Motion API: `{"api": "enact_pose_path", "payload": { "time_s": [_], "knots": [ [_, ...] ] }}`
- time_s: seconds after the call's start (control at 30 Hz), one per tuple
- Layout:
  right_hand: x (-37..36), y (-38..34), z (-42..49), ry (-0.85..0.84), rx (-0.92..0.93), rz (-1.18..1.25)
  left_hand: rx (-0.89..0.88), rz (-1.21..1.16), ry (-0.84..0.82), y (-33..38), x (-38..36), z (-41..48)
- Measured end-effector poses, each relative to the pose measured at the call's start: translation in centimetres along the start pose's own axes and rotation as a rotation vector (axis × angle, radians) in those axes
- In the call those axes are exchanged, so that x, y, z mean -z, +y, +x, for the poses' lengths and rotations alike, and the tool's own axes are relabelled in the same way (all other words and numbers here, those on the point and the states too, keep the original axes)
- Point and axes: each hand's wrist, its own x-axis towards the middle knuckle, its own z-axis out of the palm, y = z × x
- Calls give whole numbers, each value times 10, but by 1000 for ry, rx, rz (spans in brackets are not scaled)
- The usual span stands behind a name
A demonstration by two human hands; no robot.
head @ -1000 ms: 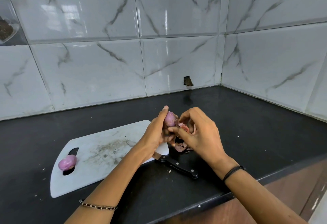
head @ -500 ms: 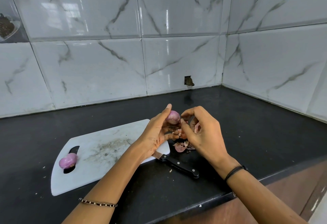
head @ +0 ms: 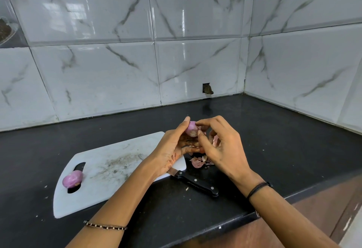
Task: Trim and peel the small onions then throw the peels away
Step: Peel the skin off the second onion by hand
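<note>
My left hand (head: 174,146) holds a small purple onion (head: 191,129) above the right end of the white cutting board (head: 109,171). My right hand (head: 221,146) is against the onion, its thumb and forefinger pinching at the skin, with a pale peel piece (head: 215,140) tucked in its curled fingers. A second small purple onion (head: 72,178) lies on the board's handle slot at the left. Loose pink peels (head: 199,162) lie on the black counter under my hands.
A black-handled knife (head: 195,182) lies on the counter (head: 264,130) beside the board's right end, its blade partly under my left wrist. Marble-look tiled walls meet in a corner at the back right. The counter's front edge runs just below my forearms.
Both hands with the onion have lifted slightly, and my right fingers have shifted from below the onion up onto its top. The knife, board and second onion have not moved.
</note>
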Motion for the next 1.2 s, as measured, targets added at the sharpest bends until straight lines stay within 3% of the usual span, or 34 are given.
{"api": "enact_pose_path", "payload": {
  "time_s": [0.5,0.8,1.2],
  "knots": [
    [2,-2,0,-96,-47,24,-9,52,15,0,0,-3],
    [4,-6,0,9,-14,48,-13,0,54,1,-3,-5],
    [2,4,1,74,-2,-48,-10,232,197,-6,2,1]
  ]
}}
